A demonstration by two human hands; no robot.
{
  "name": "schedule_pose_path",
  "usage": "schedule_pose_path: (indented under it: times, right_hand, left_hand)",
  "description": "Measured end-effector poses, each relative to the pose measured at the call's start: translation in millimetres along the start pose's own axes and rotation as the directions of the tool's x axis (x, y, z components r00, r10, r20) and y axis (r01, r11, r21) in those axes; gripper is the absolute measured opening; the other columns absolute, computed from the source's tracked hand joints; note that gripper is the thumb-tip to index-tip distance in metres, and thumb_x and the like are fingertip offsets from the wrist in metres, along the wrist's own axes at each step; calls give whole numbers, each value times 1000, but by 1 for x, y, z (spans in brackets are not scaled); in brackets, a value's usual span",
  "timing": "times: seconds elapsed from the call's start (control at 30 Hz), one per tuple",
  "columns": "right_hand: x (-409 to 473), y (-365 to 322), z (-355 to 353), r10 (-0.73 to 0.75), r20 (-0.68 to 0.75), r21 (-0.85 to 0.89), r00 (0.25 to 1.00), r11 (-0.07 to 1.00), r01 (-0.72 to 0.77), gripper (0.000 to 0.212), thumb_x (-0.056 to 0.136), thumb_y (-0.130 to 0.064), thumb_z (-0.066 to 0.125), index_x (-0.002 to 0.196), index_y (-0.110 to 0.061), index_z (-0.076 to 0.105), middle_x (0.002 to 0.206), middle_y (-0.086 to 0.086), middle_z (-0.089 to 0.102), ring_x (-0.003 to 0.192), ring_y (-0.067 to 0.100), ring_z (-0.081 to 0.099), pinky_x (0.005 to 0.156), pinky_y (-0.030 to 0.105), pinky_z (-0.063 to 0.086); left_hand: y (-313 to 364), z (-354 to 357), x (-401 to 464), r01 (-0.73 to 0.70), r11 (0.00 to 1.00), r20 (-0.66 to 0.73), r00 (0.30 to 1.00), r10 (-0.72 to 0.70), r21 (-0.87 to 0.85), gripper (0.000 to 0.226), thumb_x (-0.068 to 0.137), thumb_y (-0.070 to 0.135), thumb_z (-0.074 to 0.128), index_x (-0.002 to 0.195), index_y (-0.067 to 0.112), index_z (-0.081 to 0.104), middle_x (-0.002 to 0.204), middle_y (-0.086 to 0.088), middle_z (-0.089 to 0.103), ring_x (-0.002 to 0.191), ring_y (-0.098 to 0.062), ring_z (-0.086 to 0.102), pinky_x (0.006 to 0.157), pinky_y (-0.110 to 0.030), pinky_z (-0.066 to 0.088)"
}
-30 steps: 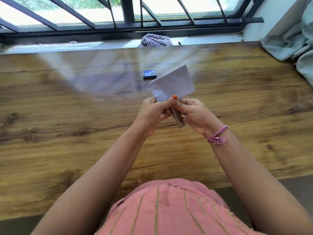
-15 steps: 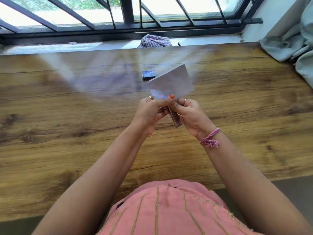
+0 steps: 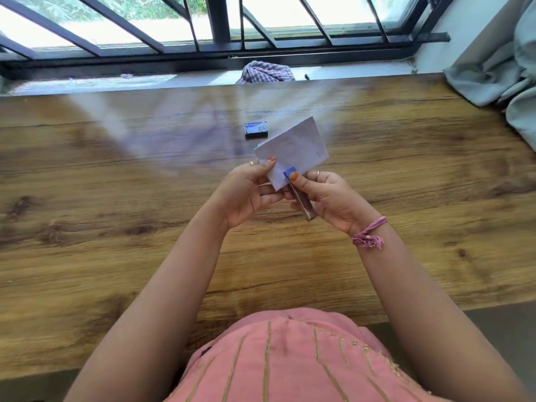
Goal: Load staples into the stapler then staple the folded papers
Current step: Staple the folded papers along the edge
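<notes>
I have the folded papers [image 3: 293, 150] lifted above the wooden table [image 3: 116, 227], a little past centre toward twelve o'clock; my left hand [image 3: 246, 192] pinches their near-left corner between thumb and fingers, and my right hand [image 3: 324, 198] is wrapped around the stapler [image 3: 303, 203], thumb pressing on its blue head at the papers' lower edge; the metal body trails back toward five o'clock. The small staple box [image 3: 255, 129] lies on the table just beyond the papers at eleven o'clock, apart from them. I judge the stapling step is in hand; to do it well I would keep the layers flush with the left pinch, seat the edge fully in the stapler's mouth, and squeeze squarely so the staple clinches through every layer.
</notes>
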State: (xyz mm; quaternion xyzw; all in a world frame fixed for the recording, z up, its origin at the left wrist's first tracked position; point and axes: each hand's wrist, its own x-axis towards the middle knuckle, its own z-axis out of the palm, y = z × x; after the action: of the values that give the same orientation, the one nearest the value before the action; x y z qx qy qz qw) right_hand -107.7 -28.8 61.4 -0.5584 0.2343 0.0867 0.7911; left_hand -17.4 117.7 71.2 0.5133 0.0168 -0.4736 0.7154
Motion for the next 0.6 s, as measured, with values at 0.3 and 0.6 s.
schedule_pose_path:
  times: [0.3, 0.6]
  right_hand:
    - [-1, -1, -5, 56, 86, 101, 995, 993, -64, 22, 82, -21, 64, 97, -5, 66, 92, 11, 70, 85, 20, 68, 69, 34, 57]
    - [-6, -7, -18, 52, 0, 104, 999, 993, -52, 43, 84, -27, 62, 112, 5, 60, 99, 13, 69, 88, 19, 66, 69, 33, 57]
  left_hand:
    - [-1, -6, 2, -94, 990, -125, 986, 106, 102, 31, 92, 5, 55, 120, -8, 52, 107, -20, 67, 85, -20, 70, 80, -33, 58]
    - [-5, -8, 7, -191, 964, -215, 949, 229, 187, 46, 87, 4, 64, 114, 17, 29, 101, -16, 67, 86, -24, 69, 68, -38, 59]
